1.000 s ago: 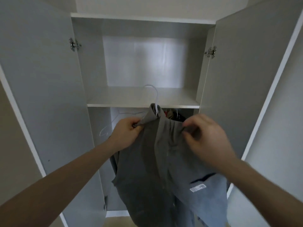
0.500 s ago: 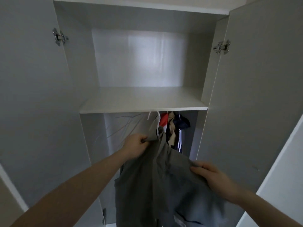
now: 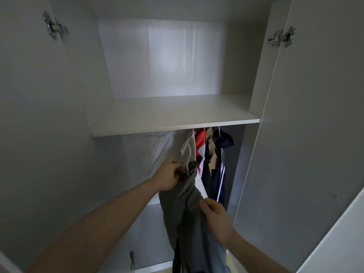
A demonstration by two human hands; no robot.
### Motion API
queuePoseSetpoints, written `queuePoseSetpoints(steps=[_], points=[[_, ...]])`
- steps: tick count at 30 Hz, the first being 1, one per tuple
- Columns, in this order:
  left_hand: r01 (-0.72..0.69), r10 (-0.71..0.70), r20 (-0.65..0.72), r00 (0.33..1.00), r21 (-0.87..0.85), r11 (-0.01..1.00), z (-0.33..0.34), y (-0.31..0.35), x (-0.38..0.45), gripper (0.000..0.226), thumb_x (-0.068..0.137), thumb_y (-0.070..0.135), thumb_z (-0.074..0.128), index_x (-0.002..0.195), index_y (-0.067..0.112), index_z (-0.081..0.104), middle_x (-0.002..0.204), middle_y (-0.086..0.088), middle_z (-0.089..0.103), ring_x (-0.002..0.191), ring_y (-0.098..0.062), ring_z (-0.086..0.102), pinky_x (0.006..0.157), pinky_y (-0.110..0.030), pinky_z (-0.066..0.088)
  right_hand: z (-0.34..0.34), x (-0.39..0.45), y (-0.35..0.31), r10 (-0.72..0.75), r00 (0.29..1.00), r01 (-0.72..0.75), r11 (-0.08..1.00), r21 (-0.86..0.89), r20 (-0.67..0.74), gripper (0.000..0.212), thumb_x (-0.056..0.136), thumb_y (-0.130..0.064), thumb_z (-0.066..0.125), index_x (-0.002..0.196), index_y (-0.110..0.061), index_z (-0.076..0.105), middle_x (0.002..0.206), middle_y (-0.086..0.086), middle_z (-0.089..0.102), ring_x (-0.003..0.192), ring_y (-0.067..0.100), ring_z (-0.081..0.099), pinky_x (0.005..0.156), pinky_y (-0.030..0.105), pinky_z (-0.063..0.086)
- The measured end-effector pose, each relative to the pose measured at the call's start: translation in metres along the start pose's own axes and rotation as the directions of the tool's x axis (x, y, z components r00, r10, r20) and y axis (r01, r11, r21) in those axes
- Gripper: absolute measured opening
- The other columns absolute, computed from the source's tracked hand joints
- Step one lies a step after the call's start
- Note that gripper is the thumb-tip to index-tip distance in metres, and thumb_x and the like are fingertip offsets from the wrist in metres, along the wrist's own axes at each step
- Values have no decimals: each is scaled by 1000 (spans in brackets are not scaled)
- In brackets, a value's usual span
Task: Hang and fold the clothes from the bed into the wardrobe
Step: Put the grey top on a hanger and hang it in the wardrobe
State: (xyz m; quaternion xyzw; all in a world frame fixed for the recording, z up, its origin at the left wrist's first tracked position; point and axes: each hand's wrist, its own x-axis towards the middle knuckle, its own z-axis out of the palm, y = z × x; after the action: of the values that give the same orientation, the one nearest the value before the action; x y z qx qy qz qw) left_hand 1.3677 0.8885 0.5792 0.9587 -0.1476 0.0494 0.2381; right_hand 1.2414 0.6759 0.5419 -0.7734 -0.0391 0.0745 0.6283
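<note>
Grey garment [image 3: 189,209] on white hanger [image 3: 186,152] | left hand [image 3: 167,175] clutching its top, just under the shelf [image 3: 173,126] | right hand [image 3: 215,217] pinching fabric lower down | several clothes [image 3: 214,154] already hung, this one looks not hooked yet

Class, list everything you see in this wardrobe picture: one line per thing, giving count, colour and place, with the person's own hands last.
grey garment: one, grey, on a white hanger, below the shelf
hung clothes: several, red-white, tan, navy, right under the shelf
empty hangers: count unclear, pale, left under the shelf
shelf: one, white, mid-wardrobe
doors: two, white, open
hinges: two, metal, upper corners
left hand: grips the garment's top
right hand: pinches the fabric lower down
</note>
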Motion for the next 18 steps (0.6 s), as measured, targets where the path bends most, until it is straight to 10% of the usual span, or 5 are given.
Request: queuePoseSetpoints(steps=[5,18], points=[[146,-146,0,989,-55,988,-24,-40,10,61,87,10,69,144,20,51,144,-7,42,130,-25,48,109,-33,42,20,46,-2,6,997,-5,1000,15,-74,42,108,-26,45,73,-4,51,68,11,45,69,19,45,69,30,38],[410,-411,-43,911,-37,911,-41,-131,37,38,87,16,75,124,16,65,136,-13,46,116,-29,57,97,-30,50,33,212,15,54,987,-70,993,-95,-153,34,105,-26,49,71,-25,48,69,-4,51,64,13,47,62,25,41]])
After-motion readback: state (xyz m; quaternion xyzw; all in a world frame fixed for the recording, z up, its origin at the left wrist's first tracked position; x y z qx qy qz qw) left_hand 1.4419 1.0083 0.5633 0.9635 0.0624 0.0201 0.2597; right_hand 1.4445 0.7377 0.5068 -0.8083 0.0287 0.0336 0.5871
